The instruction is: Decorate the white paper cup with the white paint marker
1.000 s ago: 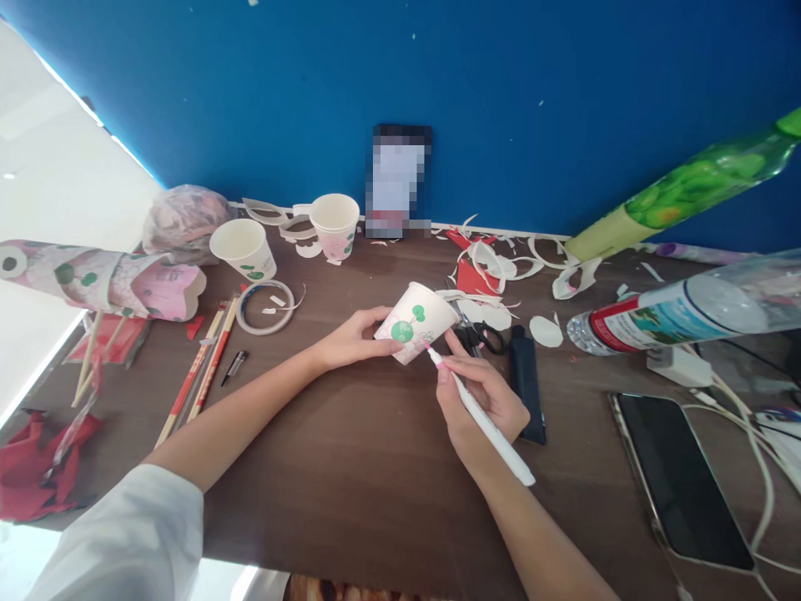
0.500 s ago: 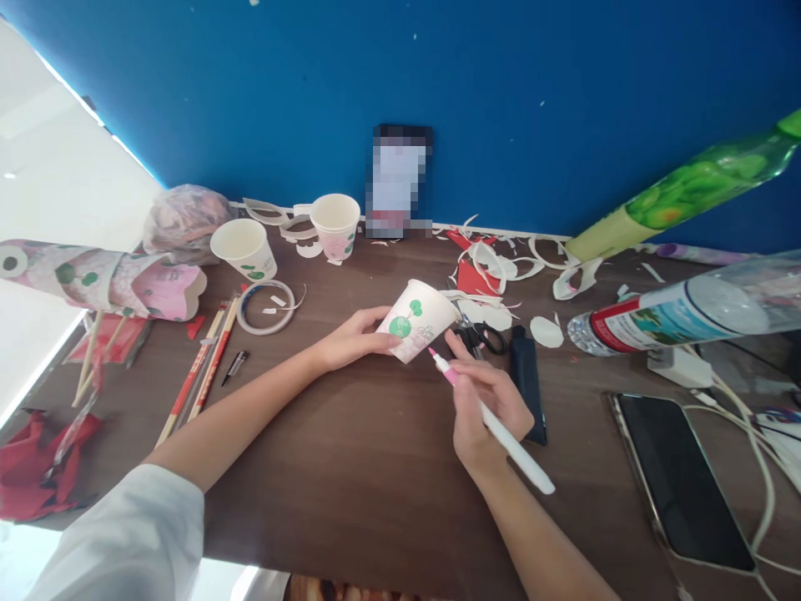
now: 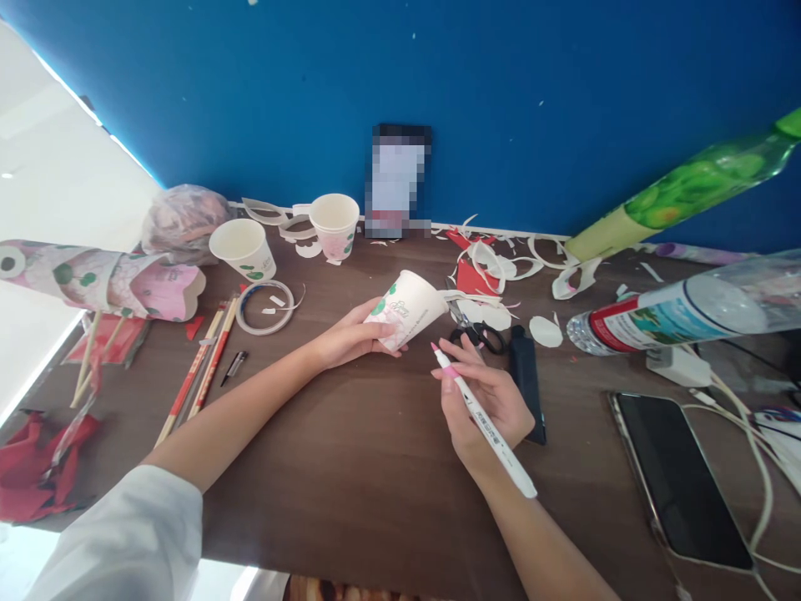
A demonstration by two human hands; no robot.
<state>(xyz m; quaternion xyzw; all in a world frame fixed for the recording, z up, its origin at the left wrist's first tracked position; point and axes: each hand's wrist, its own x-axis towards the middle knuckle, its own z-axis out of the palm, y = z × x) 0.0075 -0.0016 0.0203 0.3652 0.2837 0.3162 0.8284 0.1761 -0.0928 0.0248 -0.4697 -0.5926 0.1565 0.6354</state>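
Observation:
My left hand (image 3: 354,335) is closed round the base of a white paper cup (image 3: 408,305) with green dots, holding it tilted with its mouth up and to the right, above the brown table (image 3: 350,467). A white marker (image 3: 485,421) with a pink tip is gripped in my right hand (image 3: 485,401). The tip points up and left and sits a little below the cup without touching it.
Black scissors (image 3: 476,330) and a black oblong object (image 3: 524,380) lie just right of the cup. Two more cups (image 3: 245,248) stand at the back left, with a tape ring (image 3: 266,306), chopsticks (image 3: 200,367), paper scraps (image 3: 501,267), bottles (image 3: 682,313) and a phone (image 3: 679,480) around.
The cup has been turned in my left hand so the green dots now face left. The marker tip has drawn back from the cup's side.

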